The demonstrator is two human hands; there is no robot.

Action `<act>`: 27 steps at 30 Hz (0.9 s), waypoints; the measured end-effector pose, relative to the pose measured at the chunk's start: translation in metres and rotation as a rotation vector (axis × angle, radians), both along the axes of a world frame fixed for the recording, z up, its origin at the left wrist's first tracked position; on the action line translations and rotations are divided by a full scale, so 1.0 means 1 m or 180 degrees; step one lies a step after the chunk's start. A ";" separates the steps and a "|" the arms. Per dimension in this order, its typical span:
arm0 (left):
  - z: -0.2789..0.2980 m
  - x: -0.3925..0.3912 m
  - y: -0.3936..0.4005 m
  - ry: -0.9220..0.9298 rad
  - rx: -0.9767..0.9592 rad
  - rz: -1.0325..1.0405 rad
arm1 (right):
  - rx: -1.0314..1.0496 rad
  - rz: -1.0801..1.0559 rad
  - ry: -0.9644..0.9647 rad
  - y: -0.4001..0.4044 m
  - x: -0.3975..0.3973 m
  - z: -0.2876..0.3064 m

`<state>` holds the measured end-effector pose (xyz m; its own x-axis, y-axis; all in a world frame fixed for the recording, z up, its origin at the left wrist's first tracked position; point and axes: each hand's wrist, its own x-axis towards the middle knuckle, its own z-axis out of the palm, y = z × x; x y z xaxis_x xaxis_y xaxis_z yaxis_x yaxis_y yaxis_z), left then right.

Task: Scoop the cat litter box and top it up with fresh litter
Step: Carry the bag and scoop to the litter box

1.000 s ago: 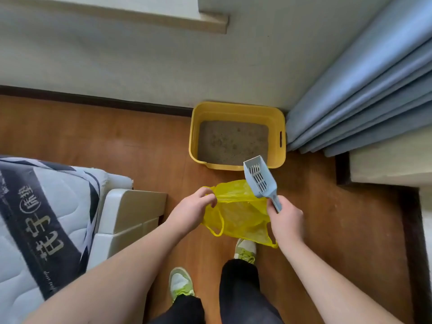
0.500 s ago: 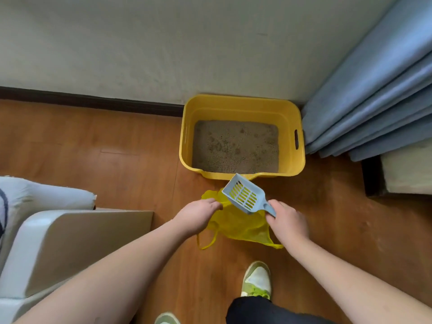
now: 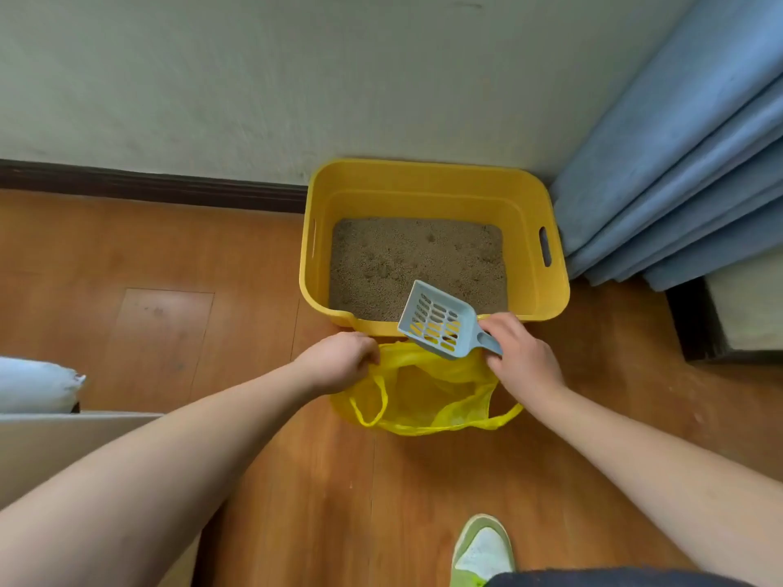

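Observation:
A yellow litter box [image 3: 423, 192] stands on the wood floor against the wall, holding grey-brown litter [image 3: 406, 264] with small clumps. Just in front of it lies an open yellow plastic bag [image 3: 428, 400]. My left hand [image 3: 339, 360] grips the bag's left edge. My right hand [image 3: 523, 358] holds the handle of a slotted grey-blue scoop [image 3: 434, 319] and also seems to hold the bag's right edge. The empty scoop hangs over the box's front rim and the bag's mouth.
Blue curtains [image 3: 678, 175] hang right of the box, with a pale block [image 3: 745, 311] below them. A dark baseboard [image 3: 148, 186] runs along the wall. White furniture [image 3: 51, 446] and a pillow [image 3: 36, 383] sit at the left. My green shoe [image 3: 483, 548] is below.
I have moved closer to the litter box. Both hands lowered the bag to the floor and spread its mouth wider. The scoop tilted flatter and now reaches over the box's front rim.

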<state>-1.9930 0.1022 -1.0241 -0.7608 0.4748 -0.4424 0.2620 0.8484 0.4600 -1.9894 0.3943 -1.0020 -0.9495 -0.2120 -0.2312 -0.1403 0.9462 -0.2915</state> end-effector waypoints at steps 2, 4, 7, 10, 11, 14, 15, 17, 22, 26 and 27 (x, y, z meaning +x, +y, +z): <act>-0.010 -0.002 -0.005 0.0135 -0.0102 -0.0185 | -0.0028 0.0160 0.0199 -0.004 -0.005 -0.009; -0.017 -0.004 -0.007 0.0264 -0.0160 -0.0391 | -0.0123 0.0485 0.0605 -0.006 -0.009 -0.015; -0.027 -0.008 -0.006 0.0261 -0.0239 -0.0555 | -0.0293 0.1146 0.1045 -0.011 -0.009 -0.015; -0.033 -0.007 0.000 0.0263 -0.0292 -0.0825 | -0.0349 0.1807 0.1189 -0.018 -0.003 -0.012; -0.036 -0.007 0.001 0.0241 -0.0275 -0.0840 | -0.0324 0.2030 0.1170 -0.021 0.002 -0.013; -0.037 -0.005 0.002 0.0118 -0.0311 -0.0801 | -0.0271 0.2727 0.0855 -0.028 0.014 -0.024; -0.036 -0.004 0.002 0.0080 -0.0332 -0.0804 | -0.0226 0.2925 0.0656 -0.028 0.016 -0.029; -0.033 -0.003 0.002 0.0053 -0.0348 -0.0783 | 0.0014 0.3185 0.0262 -0.028 0.020 -0.036; -0.030 -0.005 -0.002 0.0251 -0.0344 -0.0752 | 0.0774 0.3089 -0.0083 -0.011 0.023 -0.042; -0.033 -0.005 -0.008 0.0421 -0.0349 -0.1051 | 0.1198 0.2866 -0.0104 0.003 0.027 -0.049; -0.032 -0.004 -0.009 0.0500 -0.0388 -0.1151 | 0.1247 0.2850 -0.0100 0.003 0.029 -0.051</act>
<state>-1.9971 0.0932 -1.0564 -0.6172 0.6752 -0.4039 0.6122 0.7346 0.2925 -1.9606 0.3977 -1.0533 -0.4671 -0.7543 -0.4614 -0.8516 0.5242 0.0051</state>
